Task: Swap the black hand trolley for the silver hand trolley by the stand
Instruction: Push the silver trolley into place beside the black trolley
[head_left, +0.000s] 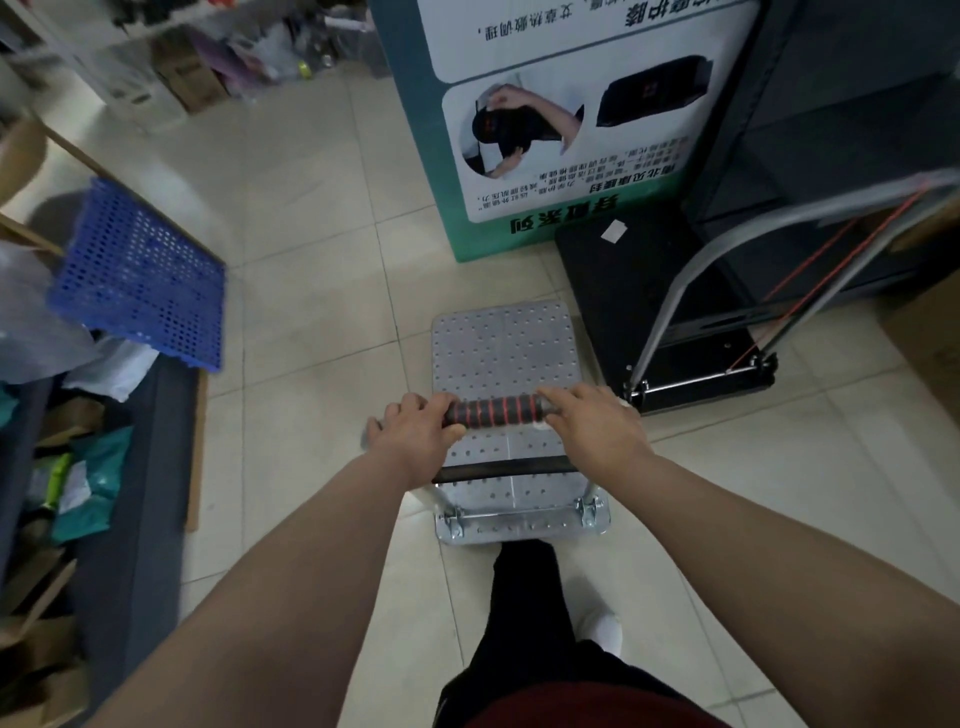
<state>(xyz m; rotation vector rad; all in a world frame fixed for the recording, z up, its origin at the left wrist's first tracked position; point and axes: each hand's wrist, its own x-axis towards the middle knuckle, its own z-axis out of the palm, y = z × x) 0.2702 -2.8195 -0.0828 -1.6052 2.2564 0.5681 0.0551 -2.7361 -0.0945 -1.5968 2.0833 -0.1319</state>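
Note:
The silver hand trolley (504, 348) stands on the tiled floor right in front of me, its dimpled metal deck pointing away. My left hand (415, 436) and my right hand (592, 426) both grip its black-and-red foam handle (493, 410), one at each end. The black hand trolley (639, 291) stands just to the right, its grey handle (727, 249) raised, its deck touching the base of the green-and-white display stand (545, 119). The silver deck's far edge lies a little short of the stand.
A dark shelving unit (841, 130) rises behind the black trolley at right. A blue perforated crate (140, 275) and piles of bags and cardboard line the left side. Boxes sit at the far back left. My legs and a white shoe (602, 629) show below.

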